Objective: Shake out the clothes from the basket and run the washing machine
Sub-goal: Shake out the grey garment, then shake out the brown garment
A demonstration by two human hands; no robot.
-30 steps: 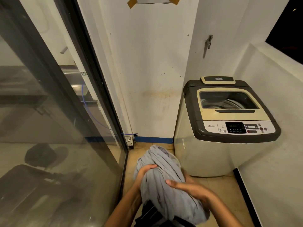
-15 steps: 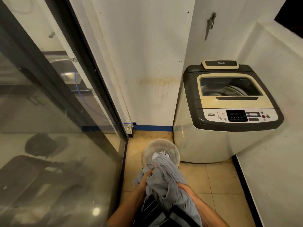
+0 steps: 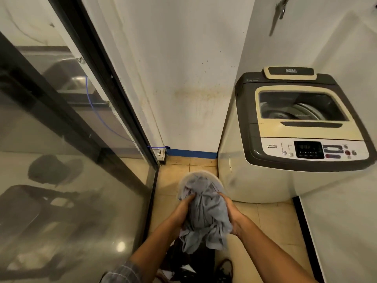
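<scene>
I hold a bunched grey-blue garment (image 3: 206, 217) between both hands over the floor. My left hand (image 3: 183, 211) grips its left side and my right hand (image 3: 231, 216) grips its right side. Just beyond it stands a round pale basket (image 3: 219, 183) on the tiles, with more grey cloth in it. The top-loading washing machine (image 3: 265, 180) stands to the right, its lid (image 3: 302, 119) shut and its control panel (image 3: 310, 150) facing me.
A glass sliding door with a black frame (image 3: 122, 103) runs along the left. White walls close in at the back and right. Dark clothing (image 3: 189, 260) lies on the floor by my foot. The tiled floor (image 3: 271, 225) is narrow.
The view tilted down and the basket came into sight. I lowered the grey garment from in front of me toward the basket, both hands still holding it.
</scene>
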